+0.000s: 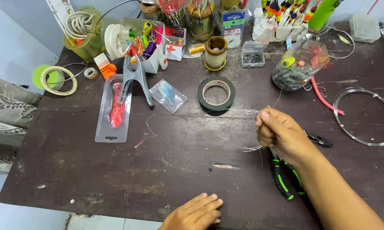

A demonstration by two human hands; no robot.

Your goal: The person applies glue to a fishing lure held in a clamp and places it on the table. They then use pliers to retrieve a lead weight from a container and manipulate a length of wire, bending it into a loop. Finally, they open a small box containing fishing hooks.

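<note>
Pinched between my right hand (281,135) fingertips, the thin clear fishing line (243,111) is mid-tie I'd guess, left hand (194,213) flat and empty below, so cinching needs both.

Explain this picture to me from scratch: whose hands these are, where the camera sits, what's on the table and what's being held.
There is no machine here, just a person working with bare hands. The one picture comes from a camera worn on their head, looking down at a dark, worn table.

The right hand is closed around some thin, pale strands of line that stick out to its left. The left hand lies flat and empty on the near edge.

Under the right wrist lie pliers with black and green handles. Farther back sit a roll of black tape, a coil of wire, a clear jar of small tackle, a grey clamp, a clear blister pack with something red in it and a small plastic bag. The far edge is crowded with fishing floats, spools and boxes.
</note>
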